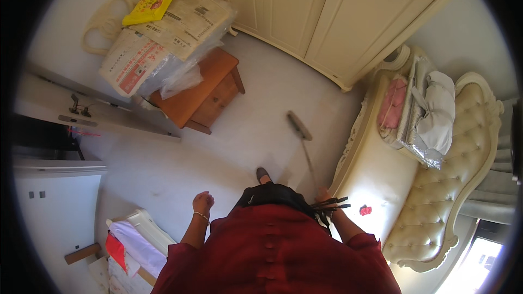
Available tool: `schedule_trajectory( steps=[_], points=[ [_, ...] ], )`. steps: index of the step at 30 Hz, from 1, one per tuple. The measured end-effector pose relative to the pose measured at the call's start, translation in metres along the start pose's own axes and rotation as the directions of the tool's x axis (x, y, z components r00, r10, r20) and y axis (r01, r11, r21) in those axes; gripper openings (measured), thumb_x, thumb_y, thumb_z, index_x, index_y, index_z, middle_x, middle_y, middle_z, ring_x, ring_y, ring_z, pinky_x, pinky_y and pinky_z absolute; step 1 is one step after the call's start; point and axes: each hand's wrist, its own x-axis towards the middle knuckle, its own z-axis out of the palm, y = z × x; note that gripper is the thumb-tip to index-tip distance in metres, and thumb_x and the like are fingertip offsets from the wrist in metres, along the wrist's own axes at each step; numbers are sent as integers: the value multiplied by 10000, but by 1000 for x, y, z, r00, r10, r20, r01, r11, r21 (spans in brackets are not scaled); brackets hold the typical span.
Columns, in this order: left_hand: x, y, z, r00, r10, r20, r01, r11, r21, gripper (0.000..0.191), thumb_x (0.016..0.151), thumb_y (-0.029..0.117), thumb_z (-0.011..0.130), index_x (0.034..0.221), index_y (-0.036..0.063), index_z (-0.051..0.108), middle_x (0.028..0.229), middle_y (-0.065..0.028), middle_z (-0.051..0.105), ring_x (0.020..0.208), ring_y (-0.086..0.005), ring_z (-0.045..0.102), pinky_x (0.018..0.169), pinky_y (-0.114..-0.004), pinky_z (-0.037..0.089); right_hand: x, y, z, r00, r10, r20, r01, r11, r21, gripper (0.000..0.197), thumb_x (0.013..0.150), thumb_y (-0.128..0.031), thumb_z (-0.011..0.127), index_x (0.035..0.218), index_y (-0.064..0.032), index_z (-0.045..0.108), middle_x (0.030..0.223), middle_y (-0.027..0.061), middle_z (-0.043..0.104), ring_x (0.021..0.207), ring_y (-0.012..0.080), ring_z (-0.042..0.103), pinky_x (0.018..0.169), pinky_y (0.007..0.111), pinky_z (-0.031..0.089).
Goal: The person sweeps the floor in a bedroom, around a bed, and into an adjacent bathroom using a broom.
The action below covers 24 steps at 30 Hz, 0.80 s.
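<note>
My right hand (323, 194), low beside my right hip, is closed around the thin handle of a long-handled floor mop or broom (299, 125). Its narrow head rests on the pale floor (261, 98) ahead of me; which kind it is, I cannot tell. Several black cables (331, 203) cross in front of that hand and partly cover it. My left hand (203, 203), with a bracelet at the wrist, hangs at my left side. Its fingers are curled, and nothing shows in them. One dark shoe (263, 174) is on the floor below me.
A cream wardrobe (286, 16) stands ahead. To its left, flattened cardboard (188, 20) and plastic lie over a brown wooden cabinet (212, 94). At right is a tufted cream sofa (441, 208) holding wrapped bundles (437, 110) and a red item (365, 210). A door (110, 110) stands ajar at left.
</note>
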Motion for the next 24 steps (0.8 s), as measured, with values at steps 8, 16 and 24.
schedule_trajectory(
  steps=[8, 16, 24],
  points=[
    [17, 8, -1, 999, 43, 21, -41, 994, -99, 118, 726, 14, 426, 619, 60, 408, 553, -39, 385, 468, -132, 398, 408, -228, 346, -21, -87, -28, 939, -18, 343, -13, 996, 90, 272, 711, -27, 442, 983, -37, 462, 570, 83, 483, 443, 166, 475, 384, 285, 392],
    [-32, -14, -23, 960, 228, 160, -172, 31, 985, 146, 723, 171, 438, 606, 86, 453, 610, -59, 529, 619, -187, 517, 537, -314, 416, -4, -140, -114, 969, 61, 239, -146, 923, 357, 272, 701, -8, 455, 970, -17, 495, 542, 73, 475, 418, 159, 459, 371, 272, 383],
    [-90, -13, 6, 992, 31, 126, -127, 416, 901, 219, 722, 228, 438, 603, 110, 580, 657, -41, 514, 639, -205, 515, 564, -348, 436, 112, -138, -180, 991, 130, -12, -116, 914, 388, 268, 675, -6, 390, 935, -61, 423, 491, 43, 396, 357, 138, 387, 322, 259, 339]
  ],
)
